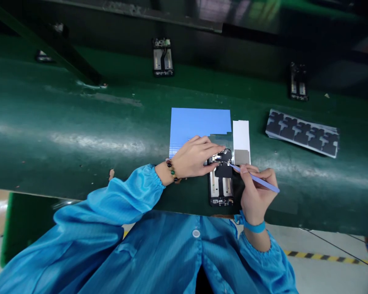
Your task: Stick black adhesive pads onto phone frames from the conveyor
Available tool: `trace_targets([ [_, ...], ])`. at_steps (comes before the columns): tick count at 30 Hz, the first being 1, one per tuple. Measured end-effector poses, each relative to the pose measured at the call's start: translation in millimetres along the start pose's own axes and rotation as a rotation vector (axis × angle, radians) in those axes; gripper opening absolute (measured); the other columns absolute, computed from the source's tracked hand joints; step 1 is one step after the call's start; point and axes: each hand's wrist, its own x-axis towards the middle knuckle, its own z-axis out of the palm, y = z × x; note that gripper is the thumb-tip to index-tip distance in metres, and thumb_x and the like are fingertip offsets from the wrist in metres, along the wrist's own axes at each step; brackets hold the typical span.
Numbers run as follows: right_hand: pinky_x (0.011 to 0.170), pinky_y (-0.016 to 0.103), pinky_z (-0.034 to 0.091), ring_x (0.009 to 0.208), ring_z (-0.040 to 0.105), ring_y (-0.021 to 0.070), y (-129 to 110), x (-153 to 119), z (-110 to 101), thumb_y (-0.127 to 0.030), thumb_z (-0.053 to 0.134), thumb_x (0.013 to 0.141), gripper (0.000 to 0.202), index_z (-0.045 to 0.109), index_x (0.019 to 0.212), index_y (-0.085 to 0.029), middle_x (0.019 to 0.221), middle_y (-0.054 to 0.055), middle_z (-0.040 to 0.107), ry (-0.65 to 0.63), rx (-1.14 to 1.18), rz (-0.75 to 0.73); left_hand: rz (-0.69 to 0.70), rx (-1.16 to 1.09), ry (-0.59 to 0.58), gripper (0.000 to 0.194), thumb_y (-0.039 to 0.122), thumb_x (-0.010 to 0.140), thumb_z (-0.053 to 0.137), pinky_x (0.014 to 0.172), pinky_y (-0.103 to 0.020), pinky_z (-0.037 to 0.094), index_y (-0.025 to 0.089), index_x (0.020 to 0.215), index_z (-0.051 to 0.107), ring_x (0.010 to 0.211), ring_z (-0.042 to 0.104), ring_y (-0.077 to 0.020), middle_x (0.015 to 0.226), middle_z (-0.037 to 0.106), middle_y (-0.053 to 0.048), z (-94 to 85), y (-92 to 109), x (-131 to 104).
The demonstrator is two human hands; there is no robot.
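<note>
An opened smartphone (213, 190) lies upright in front of me at the table's near edge, its metal frame and flex cable bare in the lower half. A black film piece (223, 170) covers part of its upper end, beside the exposed circuitry. My left hand (193, 157) rests on the phone's upper left with fingers stretched out, thumb and forefinger apart and touching it. Between the fingers of my right hand (257, 196) is a pair of lavender tweezers (265, 183), whose tips reach the film near its middle. The exact contact under the tips is too small to tell.
Behind the phone lie a blue sheet (199, 120) and a white card strip (241, 134). A stack of sheets with black die-cut films (303, 132) is to the right. Further back sit two opened phones, one centre (163, 59), one right (298, 83). A dark post (79, 65) stands left.
</note>
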Motion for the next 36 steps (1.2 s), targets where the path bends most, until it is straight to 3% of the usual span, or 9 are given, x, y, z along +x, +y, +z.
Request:
trace_targets([
  [14, 0.104, 0.049, 0.058, 0.090, 0.076, 0.0194, 0.7, 0.2, -0.1, -0.024, 0.086, 0.082, 0.036, 0.051, 0.076, -0.024, 0.071, -0.006, 0.063, -0.021, -0.043, 0.019, -0.008, -0.008, 0.012, 0.044, 0.035, 0.099, 0.067, 0.091, -0.040, 0.046, 0.017, 0.139, 0.065, 0.111, 0.064, -0.0249, 0.132, 0.075, -0.008, 2.0, 0.0, 0.1],
  [36, 0.091, 0.041, 0.063, 0.089, 0.075, 0.0189, -0.9, -1.7, 3.4, -0.024, 0.085, 0.083, 0.036, 0.050, 0.076, -0.024, 0.071, -0.006, 0.060, -0.003, -0.036, 0.018, 0.003, -0.003, 0.008, 0.042, 0.034, 0.100, 0.067, 0.091, -0.040, 0.046, 0.016, 0.138, 0.065, 0.112, 0.063, -0.0251, 0.134, 0.075, -0.008, 1.2, -0.7, -0.2],
])
